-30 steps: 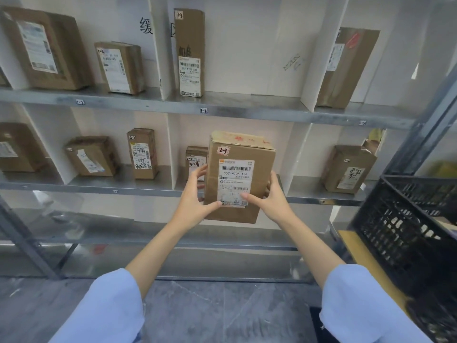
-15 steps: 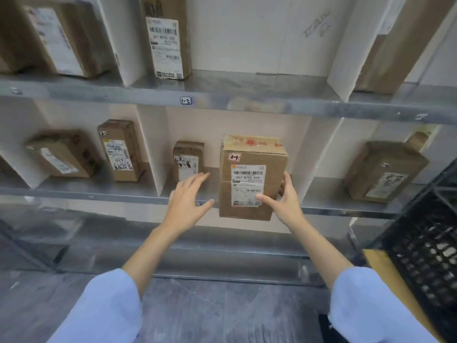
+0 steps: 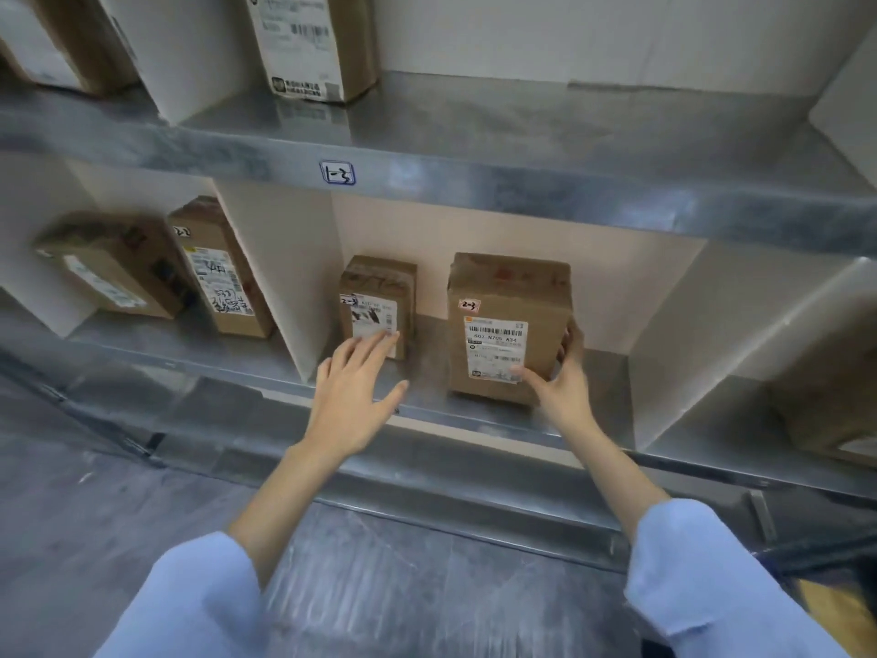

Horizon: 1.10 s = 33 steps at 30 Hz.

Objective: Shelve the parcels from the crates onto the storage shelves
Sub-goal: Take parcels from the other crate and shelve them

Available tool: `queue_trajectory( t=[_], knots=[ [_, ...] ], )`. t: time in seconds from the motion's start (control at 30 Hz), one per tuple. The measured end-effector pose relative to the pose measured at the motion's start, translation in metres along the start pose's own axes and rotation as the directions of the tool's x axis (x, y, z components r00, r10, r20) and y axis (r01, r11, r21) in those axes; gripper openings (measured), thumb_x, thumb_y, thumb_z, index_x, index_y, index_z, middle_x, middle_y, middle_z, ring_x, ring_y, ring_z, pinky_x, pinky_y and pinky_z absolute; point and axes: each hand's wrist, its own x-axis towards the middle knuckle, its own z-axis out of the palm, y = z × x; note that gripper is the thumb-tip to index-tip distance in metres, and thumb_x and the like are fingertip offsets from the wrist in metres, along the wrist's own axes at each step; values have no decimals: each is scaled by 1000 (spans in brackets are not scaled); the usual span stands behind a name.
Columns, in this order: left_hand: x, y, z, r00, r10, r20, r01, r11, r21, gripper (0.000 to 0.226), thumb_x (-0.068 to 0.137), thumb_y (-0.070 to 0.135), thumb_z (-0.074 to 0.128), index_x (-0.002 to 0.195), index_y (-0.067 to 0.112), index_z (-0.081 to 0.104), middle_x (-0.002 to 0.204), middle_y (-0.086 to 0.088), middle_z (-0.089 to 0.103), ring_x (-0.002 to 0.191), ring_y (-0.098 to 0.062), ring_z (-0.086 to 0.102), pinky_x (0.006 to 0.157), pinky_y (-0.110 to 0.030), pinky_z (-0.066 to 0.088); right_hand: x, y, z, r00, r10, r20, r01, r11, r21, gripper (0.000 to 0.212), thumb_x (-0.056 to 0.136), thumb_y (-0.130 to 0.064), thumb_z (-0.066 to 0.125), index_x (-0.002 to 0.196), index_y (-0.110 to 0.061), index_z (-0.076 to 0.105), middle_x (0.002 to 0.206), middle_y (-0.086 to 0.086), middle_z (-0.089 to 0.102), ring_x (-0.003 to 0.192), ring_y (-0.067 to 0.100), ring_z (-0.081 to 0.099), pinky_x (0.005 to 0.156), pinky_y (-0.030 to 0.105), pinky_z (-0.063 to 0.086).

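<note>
Your right hand gripped the upright parcel by its right edge on the shelf. Your left hand hovered flat and empty, just to its left.

Lower shelf, grey metal, split by white divider. Middle part: small box and big box stand upright, apart. Left part: standing box just beside lying box. Right part: one blurred box. Upper shelf: tall box stands.
</note>
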Motion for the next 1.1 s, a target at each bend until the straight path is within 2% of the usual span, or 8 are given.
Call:
queue_trajectory(
  t=[0.1,0.2,0.37,0.5,0.6,0.73,0.93,1.1],
  knots=[
    [10,-1,7,1000,-20,13,20,1000,5,75,83,63,28,150,30,34,157,8,33,143,-22,26,111,-44,26,15,14,8,1000,-9,-18,10,999,43,98,77,2,79,146,-32,20,140,-2,49,120,3,51,91,9,46],
    [19,-2,14,999,-28,33,27,1000,11,76,83,64,27,151,30,33,157,6,32,144,-22,26,111,-44,27,25,26,8,999,12,-32,-10,997,80,98,77,6,78,150,-21,19,136,-5,49,114,-11,51,87,5,45],
    [27,0,25,998,-18,52,17,999,30,72,84,62,32,149,31,34,156,5,34,143,-24,28,110,-44,27,35,36,3,999,53,-7,-53,996,74,97,77,6,78,149,-20,17,134,-5,49,118,-1,51,88,7,46],
    [25,6,25,997,1,71,-3,1000,29,73,84,62,31,151,32,31,157,6,33,143,-22,25,111,-43,25,32,32,-2,996,89,25,-90,996,24,106,77,-3,82,153,-21,11,147,3,45,130,12,47,103,30,44],
    [19,11,19,997,31,72,-33,999,24,71,87,58,38,152,32,29,158,7,31,144,-20,23,111,-41,24,18,26,-8,991,132,-32,-134,987,-87,107,77,-18,84,155,-21,11,154,6,37,136,19,41,108,37,38],
    [6,18,7,993,80,82,-81,997,8,71,87,57,38,153,32,27,159,8,27,145,-20,22,111,-42,23,-18,18,-20,984,170,-58,-179,932,-315,86,89,-38,70,155,-19,19,159,8,30,144,28,32,111,42,33],
    [-24,44,-17,976,193,99,-193,981,-13,74,85,64,30,153,35,24,160,9,23,146,-21,20,113,-44,20,-89,-16,-39,980,167,-108,-198,769,-608,69,98,-56,45,156,-36,15,162,5,19,144,32,30,108,50,37],
    [-59,65,-36,953,280,112,-279,960,-19,74,86,66,27,154,38,19,162,11,18,146,-21,17,113,-44,18,-153,-45,-56,978,142,-154,-209,608,-766,69,98,-62,34,157,-37,9,164,3,15,147,31,23,112,50,33]
  ],
)
